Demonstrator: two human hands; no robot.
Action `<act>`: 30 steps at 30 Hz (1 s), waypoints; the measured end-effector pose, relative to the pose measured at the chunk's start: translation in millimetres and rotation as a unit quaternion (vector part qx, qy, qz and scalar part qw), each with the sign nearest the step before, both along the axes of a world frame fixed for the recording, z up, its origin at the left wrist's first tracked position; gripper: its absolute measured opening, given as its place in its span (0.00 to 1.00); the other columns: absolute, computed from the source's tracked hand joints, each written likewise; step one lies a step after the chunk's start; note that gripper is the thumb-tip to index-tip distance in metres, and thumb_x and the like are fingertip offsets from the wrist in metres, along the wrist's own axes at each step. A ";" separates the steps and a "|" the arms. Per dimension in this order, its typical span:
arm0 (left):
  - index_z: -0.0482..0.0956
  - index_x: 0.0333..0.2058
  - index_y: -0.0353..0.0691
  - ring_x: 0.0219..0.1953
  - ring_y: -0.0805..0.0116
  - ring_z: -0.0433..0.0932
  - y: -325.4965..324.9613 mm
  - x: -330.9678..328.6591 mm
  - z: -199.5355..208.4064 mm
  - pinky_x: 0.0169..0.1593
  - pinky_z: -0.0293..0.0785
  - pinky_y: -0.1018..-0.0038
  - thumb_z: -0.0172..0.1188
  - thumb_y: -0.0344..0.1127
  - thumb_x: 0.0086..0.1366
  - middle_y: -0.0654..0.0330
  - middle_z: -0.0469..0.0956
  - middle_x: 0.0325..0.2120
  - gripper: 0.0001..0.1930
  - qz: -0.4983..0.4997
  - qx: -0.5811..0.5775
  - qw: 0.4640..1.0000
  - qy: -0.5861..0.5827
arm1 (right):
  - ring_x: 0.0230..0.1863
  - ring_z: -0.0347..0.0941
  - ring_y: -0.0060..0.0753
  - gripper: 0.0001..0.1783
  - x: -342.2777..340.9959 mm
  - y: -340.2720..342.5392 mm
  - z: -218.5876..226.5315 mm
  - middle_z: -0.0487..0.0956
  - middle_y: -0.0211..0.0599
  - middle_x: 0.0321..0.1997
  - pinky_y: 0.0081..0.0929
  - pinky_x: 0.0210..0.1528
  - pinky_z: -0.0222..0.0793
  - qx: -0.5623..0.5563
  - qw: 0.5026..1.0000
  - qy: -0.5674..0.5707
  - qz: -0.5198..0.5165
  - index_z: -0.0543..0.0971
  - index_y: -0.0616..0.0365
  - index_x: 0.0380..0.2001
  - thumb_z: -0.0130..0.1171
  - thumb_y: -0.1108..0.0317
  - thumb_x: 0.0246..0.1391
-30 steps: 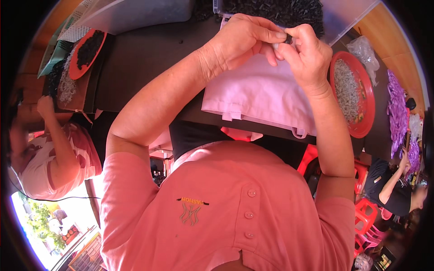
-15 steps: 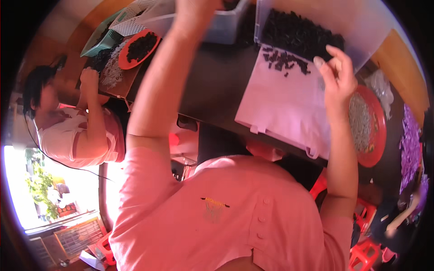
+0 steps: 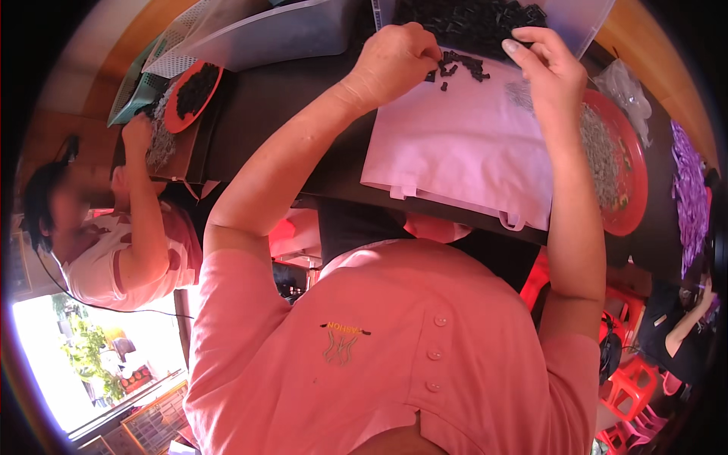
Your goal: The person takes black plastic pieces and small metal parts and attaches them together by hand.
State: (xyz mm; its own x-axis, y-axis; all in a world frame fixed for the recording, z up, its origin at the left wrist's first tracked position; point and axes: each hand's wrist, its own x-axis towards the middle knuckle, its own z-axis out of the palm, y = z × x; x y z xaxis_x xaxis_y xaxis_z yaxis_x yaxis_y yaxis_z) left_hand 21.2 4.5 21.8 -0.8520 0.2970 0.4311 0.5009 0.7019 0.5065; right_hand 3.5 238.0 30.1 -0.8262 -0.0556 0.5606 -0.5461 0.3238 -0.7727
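My left hand (image 3: 398,64) is over the far left part of a pink cloth bag (image 3: 455,152) lying flat. Its fingers are closed together beside several small black pieces (image 3: 474,67); whatever sits between the fingertips is hidden. At the bag's far right, my right hand (image 3: 557,68) is raised with thumb and forefinger apart and the other fingers curled. I see nothing between its thumb and forefinger. Beyond both hands, a clear plastic bin (image 3: 588,19) contains a heap of black pieces (image 3: 485,19). Small grey pieces (image 3: 522,95) lie on the bag by my right wrist.
A red tray (image 3: 633,189) of grey pieces is right of my forearm, near a clear plastic bag (image 3: 626,87). Purple pieces (image 3: 688,197) are farther right. Another translucent bin (image 3: 280,42) stands far left. A person (image 3: 125,235) works leftward beside a red plate (image 3: 182,114).
My left hand has come down and right from the bin at the far left to the black pieces on the bag. My right hand stays near the same place. The whole view has shifted slightly.
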 end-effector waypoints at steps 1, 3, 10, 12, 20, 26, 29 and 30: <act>0.81 0.33 0.33 0.27 0.65 0.79 -1.7 -2.8 -3.1 0.34 0.74 0.72 0.63 0.27 0.54 0.57 0.78 0.27 0.07 0.015 -0.040 0.999 0.018 | 0.24 0.63 0.12 0.09 -1.5 1.9 -0.1 0.74 0.21 0.22 0.13 0.27 0.58 0.000 1.000 -0.002 -0.002 0.81 0.56 0.37 0.67 0.69 0.51; 0.80 0.32 0.33 0.28 0.62 0.79 -4.4 -2.5 -7.8 0.34 0.74 0.71 0.63 0.28 0.53 0.57 0.78 0.28 0.08 0.006 -0.048 0.999 -0.001 | 0.25 0.74 0.34 0.11 -4.6 5.3 2.5 0.77 0.36 0.21 0.29 0.31 0.67 0.223 0.973 -0.061 -0.014 0.80 0.56 0.32 0.65 0.61 0.49; 0.80 0.30 0.37 0.32 0.54 0.77 -0.9 10.3 -19.0 0.38 0.73 0.66 0.64 0.31 0.51 0.57 0.76 0.29 0.07 0.001 -0.087 0.996 0.027 | 0.39 0.77 0.52 0.11 -7.6 15.6 -0.8 0.81 0.46 0.33 0.46 0.40 0.71 0.443 0.895 -0.023 -0.055 0.80 0.55 0.32 0.53 0.74 0.43; 0.79 0.30 0.37 0.32 0.53 0.77 -1.5 8.7 -23.1 0.38 0.73 0.65 0.64 0.31 0.51 0.57 0.76 0.29 0.07 0.001 -0.088 0.996 0.035 | 0.39 0.77 0.53 0.11 -8.9 16.8 0.1 0.81 0.46 0.34 0.46 0.40 0.71 0.470 0.881 -0.041 -0.044 0.80 0.55 0.32 0.52 0.74 0.43; 0.80 0.32 0.34 0.28 0.72 0.77 -3.6 11.9 -18.8 0.34 0.72 0.75 0.64 0.28 0.54 0.63 0.77 0.26 0.07 -0.048 0.086 0.995 -0.013 | 0.41 0.77 0.52 0.11 -11.7 15.2 0.7 0.81 0.46 0.35 0.45 0.40 0.71 0.469 0.881 -0.063 -0.029 0.80 0.55 0.32 0.54 0.74 0.43; 0.81 0.31 0.35 0.27 0.80 0.73 -5.3 18.2 -3.0 0.34 0.70 0.81 0.67 0.29 0.54 0.66 0.79 0.24 0.06 -0.032 0.215 0.957 -0.194 | 0.38 0.79 0.47 0.10 -7.9 5.5 -3.9 0.82 0.43 0.34 0.41 0.40 0.71 0.346 0.923 -0.135 0.097 0.81 0.52 0.34 0.58 0.70 0.45; 0.81 0.32 0.31 0.28 0.77 0.75 -7.4 14.1 -8.9 0.35 0.72 0.80 0.62 0.25 0.57 0.64 0.78 0.24 0.04 -0.080 0.272 0.941 -0.187 | 0.36 0.78 0.44 0.09 -6.4 5.2 -2.8 0.82 0.39 0.34 0.38 0.39 0.71 0.355 0.934 -0.028 0.029 0.81 0.52 0.34 0.59 0.68 0.47; 0.81 0.33 0.31 0.29 0.77 0.75 -5.8 13.5 -9.9 0.35 0.72 0.80 0.62 0.24 0.57 0.64 0.78 0.24 0.05 -0.088 0.303 0.927 -0.202 | 0.36 0.78 0.43 0.09 -9.8 8.8 -3.2 0.82 0.37 0.34 0.37 0.39 0.71 0.368 0.929 -0.046 0.009 0.81 0.51 0.34 0.59 0.68 0.47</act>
